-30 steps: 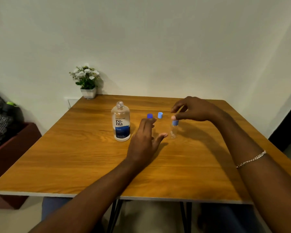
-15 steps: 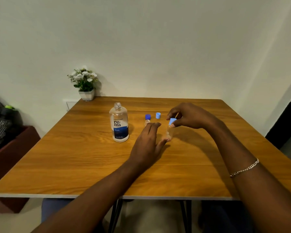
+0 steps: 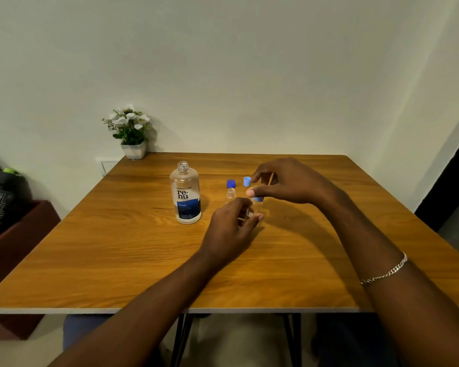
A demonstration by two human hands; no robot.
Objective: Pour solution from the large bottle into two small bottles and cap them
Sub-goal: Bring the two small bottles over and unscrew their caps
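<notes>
The large clear bottle (image 3: 185, 193) with a blue "renu" label stands uncapped at mid-table. Right of it stands a small clear bottle (image 3: 231, 195) with an open neck; a dark blue cap (image 3: 231, 183) and a light blue cap (image 3: 247, 181) lie just behind it. A second small bottle (image 3: 255, 207) stands nearer, mostly hidden by fingers. My left hand (image 3: 231, 229) holds its lower body between curled fingers and thumb. My right hand (image 3: 289, 184) pinches the light blue cap (image 3: 259, 199) sitting on its neck.
The wooden table (image 3: 117, 260) has its front edge near me. A small white pot of white flowers (image 3: 131, 133) stands at the back left corner. A dark red box with clothes (image 3: 8, 221) sits left of the table.
My left hand has moved forward and curled round the second small bottle. My right hand has stayed on that bottle's cap.
</notes>
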